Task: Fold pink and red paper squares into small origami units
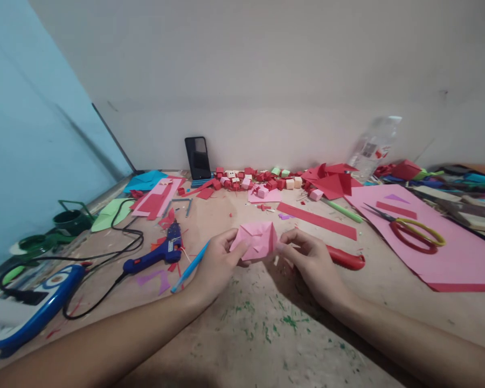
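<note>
A small piece of folded pink paper [255,240], creased and shaped like a shallow box, is held just above the table in front of me. My left hand [223,256] pinches its left side, thumb on the front face. At its right edge, my right hand [305,258] grips the paper between thumb and bent fingers. Beside my left wrist lies a light blue pen-like stick [189,268]. A red-handled tool [347,257], perhaps a cutter, lies partly hidden behind my right hand.
A blue glue gun [156,256] with a black cord lies left. Scissors [416,231] rest on pink sheets [464,253] at right. Several small paper cubes [262,189] line the back, near a leaning phone [198,157] and a plastic bottle [374,151]. A red strip [317,220] lies mid-table.
</note>
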`<action>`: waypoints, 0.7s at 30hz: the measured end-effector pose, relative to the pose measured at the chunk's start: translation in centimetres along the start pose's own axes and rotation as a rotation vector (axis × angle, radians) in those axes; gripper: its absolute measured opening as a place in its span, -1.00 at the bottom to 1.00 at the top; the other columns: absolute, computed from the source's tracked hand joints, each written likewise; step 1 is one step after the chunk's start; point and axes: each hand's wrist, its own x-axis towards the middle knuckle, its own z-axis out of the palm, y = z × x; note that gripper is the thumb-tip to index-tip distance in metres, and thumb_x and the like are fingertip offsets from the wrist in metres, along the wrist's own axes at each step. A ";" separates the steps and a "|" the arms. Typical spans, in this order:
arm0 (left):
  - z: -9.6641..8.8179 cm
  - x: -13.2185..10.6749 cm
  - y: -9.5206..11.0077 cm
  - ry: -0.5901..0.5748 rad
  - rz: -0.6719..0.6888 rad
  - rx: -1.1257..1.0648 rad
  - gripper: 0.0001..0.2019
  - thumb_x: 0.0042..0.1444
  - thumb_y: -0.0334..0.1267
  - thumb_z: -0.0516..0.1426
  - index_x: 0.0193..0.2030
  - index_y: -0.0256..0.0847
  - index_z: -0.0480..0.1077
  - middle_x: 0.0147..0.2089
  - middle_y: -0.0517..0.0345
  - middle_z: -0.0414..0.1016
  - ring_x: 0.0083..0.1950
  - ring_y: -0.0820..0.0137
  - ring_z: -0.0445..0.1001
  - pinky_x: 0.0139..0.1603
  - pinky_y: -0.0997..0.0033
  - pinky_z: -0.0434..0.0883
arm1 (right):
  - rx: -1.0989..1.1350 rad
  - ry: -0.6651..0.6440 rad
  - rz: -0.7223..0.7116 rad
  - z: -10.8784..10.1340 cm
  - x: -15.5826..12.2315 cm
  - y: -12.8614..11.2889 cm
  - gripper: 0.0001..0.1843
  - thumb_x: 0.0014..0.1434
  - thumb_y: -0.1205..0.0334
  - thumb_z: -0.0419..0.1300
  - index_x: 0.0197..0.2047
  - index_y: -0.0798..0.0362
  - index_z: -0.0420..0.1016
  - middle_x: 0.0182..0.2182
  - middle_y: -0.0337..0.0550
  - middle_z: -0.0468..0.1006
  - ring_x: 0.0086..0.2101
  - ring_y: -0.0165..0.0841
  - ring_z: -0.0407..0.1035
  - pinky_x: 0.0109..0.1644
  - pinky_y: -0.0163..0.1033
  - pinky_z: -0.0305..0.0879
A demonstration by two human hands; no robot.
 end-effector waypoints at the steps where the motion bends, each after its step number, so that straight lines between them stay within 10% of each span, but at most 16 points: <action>1: -0.1 0.1 -0.2 0.019 -0.002 -0.016 -0.72 0.19 -0.10 0.24 -0.11 -0.28 0.58 -0.19 0.07 0.62 -0.26 0.32 0.53 -0.33 0.46 0.51 | 0.035 0.020 0.005 -0.1 0.1 0.1 -0.72 0.10 0.02 0.37 -0.37 0.02 0.45 -0.67 -0.36 0.41 -0.62 -0.42 0.26 -0.48 -0.31 0.16; 14: -0.2 0.5 -0.2 0.076 -0.067 -0.162 -0.60 0.04 -0.07 0.39 -0.09 -0.34 0.61 -0.23 0.04 0.64 -0.37 0.40 0.52 -0.36 0.46 0.55 | 0.203 0.119 0.027 -0.6 0.9 0.8 -0.79 0.02 0.18 0.38 -0.45 0.01 0.41 -0.66 -0.37 0.38 -0.62 -0.44 0.21 -0.52 -0.33 0.13; 21: -0.2 0.1 0.4 -0.033 -0.101 -0.170 -0.59 0.04 -0.05 0.39 -0.10 -0.34 0.60 -0.23 0.01 0.64 -0.30 0.31 0.55 -0.30 0.37 0.56 | 0.045 -0.049 -0.014 -0.7 0.7 -0.2 -0.78 0.12 0.11 0.36 -0.21 0.05 0.63 -0.26 -0.15 0.63 -0.35 -0.32 0.41 -0.30 -0.26 0.28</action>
